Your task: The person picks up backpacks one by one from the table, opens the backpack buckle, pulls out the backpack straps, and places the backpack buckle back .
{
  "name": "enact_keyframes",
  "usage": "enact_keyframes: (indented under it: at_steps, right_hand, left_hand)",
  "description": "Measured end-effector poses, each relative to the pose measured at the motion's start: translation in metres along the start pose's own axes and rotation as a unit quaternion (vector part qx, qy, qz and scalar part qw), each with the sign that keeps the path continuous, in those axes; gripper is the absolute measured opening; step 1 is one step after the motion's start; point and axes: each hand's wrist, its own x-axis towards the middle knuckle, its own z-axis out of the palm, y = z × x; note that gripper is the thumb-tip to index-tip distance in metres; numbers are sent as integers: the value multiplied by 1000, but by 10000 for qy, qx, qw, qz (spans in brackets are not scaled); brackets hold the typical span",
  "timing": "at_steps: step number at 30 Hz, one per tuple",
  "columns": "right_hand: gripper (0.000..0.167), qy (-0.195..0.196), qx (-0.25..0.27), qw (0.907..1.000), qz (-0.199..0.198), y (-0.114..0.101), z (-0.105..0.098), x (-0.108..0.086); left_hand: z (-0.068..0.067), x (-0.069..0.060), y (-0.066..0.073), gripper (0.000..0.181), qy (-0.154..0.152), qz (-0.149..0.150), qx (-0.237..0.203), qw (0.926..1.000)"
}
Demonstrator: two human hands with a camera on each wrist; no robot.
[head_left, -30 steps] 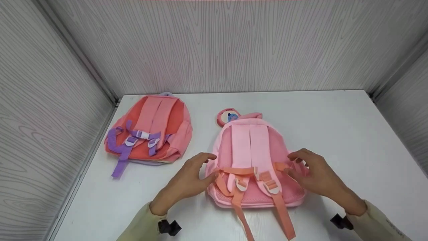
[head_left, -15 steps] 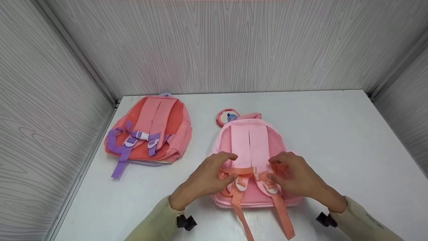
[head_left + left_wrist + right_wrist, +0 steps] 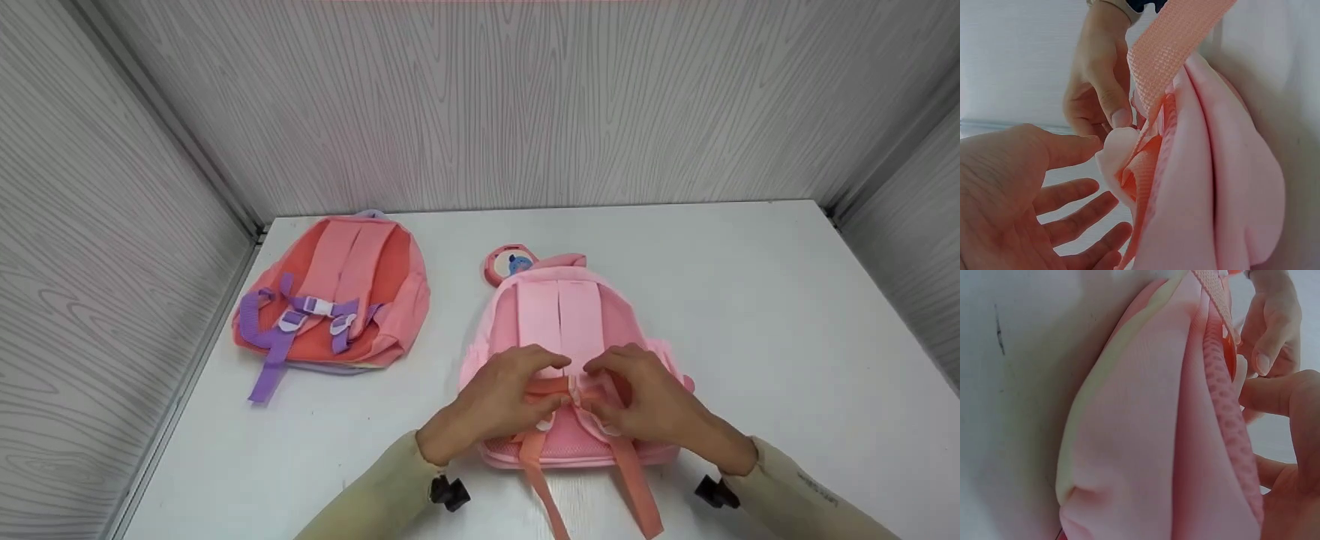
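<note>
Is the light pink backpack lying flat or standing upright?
Lying flat: the light pink backpack rests on the white table, its shoulder straps facing the head camera.

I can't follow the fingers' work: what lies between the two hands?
In the head view, a white buckle with an orange strap lies between the left hand and the right hand, over the back of the pink backpack.

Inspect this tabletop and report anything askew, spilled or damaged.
Nothing looks spilled or torn. The coral backpack lies slanted, out of line with the straighter pink backpack. In the right wrist view, a dark streak stands out against the pale table.
</note>
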Motion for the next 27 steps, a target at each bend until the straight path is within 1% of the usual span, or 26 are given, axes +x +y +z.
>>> enact_keyframes:
  at_steps: [3, 5, 12, 15, 19, 22, 27]
  right_hand:
    - [31, 25, 17, 9998, -174, 0, 3, 2]
    - [29, 41, -32, 9998, -201, -1, 5, 2]
    - [23, 272, -317, 9985, -356, -2, 12, 4]
    - [21, 350, -457, 9976, -374, -3, 14, 6]
    - [21, 328, -528, 9979, -184, -6, 15, 6]
    - [22, 244, -507, 9984, 6, -8, 16, 6]
    - [20, 125, -452, 9988, 132, -10, 18, 6]
  left_hand:
    - [4, 2, 2, 41, 65, 85, 146, 9998]
    - [5, 4, 4, 39, 106, 110, 275, 9995]
    - [10, 9, 7, 32, 125, -20, 611, 9981]
    - [10, 9, 6, 29, 161, -10, 682, 9975]
    - [8, 7, 4, 27, 182, 49, 569, 9982]
    - [7, 6, 3, 27, 179, 30, 383, 9991]
    - [6, 3, 1, 27, 161, -101, 42, 9998]
